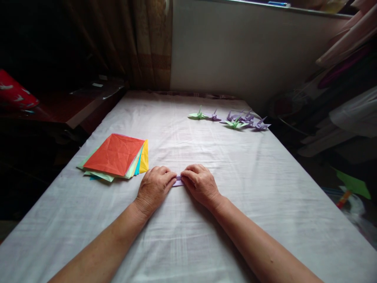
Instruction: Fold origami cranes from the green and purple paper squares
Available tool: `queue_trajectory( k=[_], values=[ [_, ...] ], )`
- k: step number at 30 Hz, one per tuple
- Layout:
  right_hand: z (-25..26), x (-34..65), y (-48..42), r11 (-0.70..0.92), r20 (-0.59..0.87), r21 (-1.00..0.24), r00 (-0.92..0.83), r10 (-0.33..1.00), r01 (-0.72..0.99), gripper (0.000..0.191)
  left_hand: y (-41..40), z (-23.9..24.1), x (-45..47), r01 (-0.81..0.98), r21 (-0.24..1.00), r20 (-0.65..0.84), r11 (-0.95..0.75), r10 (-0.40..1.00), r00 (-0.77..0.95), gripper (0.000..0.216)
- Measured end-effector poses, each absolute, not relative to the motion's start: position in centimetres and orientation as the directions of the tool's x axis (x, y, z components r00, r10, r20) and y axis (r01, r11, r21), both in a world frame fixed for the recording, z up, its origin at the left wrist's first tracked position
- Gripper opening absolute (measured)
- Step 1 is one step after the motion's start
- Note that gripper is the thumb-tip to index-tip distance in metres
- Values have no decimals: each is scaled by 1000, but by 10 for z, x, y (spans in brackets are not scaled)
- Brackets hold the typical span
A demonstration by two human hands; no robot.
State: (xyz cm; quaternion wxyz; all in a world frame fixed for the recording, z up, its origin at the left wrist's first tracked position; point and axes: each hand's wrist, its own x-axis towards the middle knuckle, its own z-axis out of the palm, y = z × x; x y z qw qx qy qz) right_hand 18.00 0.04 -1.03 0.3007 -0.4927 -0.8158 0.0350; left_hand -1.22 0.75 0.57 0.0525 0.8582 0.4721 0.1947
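Between my hands lies a small folded piece of purple paper [178, 182] on the white cloth. My left hand [156, 188] is closed, its thumb and fingers pressed on the paper's left end. At the right end, my right hand [202, 184] pinches the same paper with fingers curled. Only a short middle strip of the purple paper shows; both ends are hidden under my fingers. Just left of my left hand sits a stack of coloured paper sheets [114, 154], with a creased red sheet on top and green, blue and yellow edges sticking out.
A white cloth [165, 251] covers the table. Toward its far right edge stand several folded paper cranes, including a green crane [235, 124] and a purple crane [260, 125]. A dark wooden surface [67, 106] adjoins on the left. Curtains [147, 47] hang behind.
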Motion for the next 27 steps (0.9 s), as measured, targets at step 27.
queue_trajectory(
  k=[27],
  values=[
    [-10,183,2,368,464,-761,52,884,534,43,19,4,-11,416,869,242,-267,964,112,19]
  ],
)
